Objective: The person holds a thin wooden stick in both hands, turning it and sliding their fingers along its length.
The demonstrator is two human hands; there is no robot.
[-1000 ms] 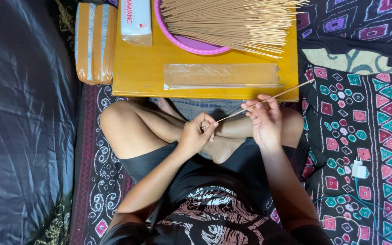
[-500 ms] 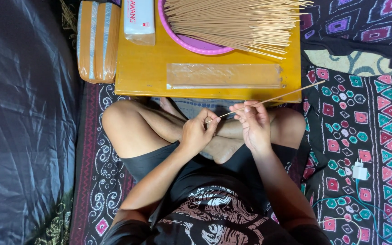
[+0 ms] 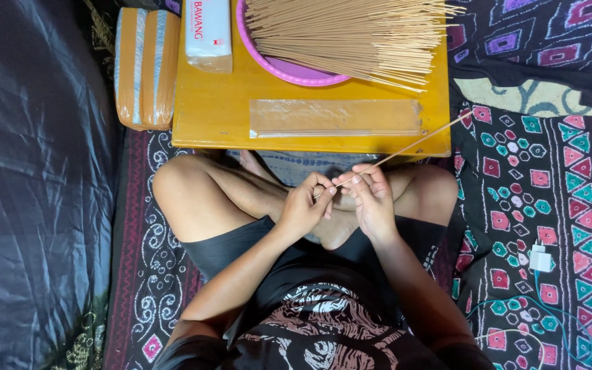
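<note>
Head view looks down on crossed legs, where the left hand [image 3: 304,205] and right hand [image 3: 371,199] meet, both pinching one thin stick [image 3: 405,145]. Its long axis runs from the fingertips up and right, apparently past the yellow board's [image 3: 214,116] corner. Beyond lie a clear plastic sleeve [image 3: 336,118] and a pink basin [image 3: 289,72] heaped with sticks [image 3: 351,31].
</note>
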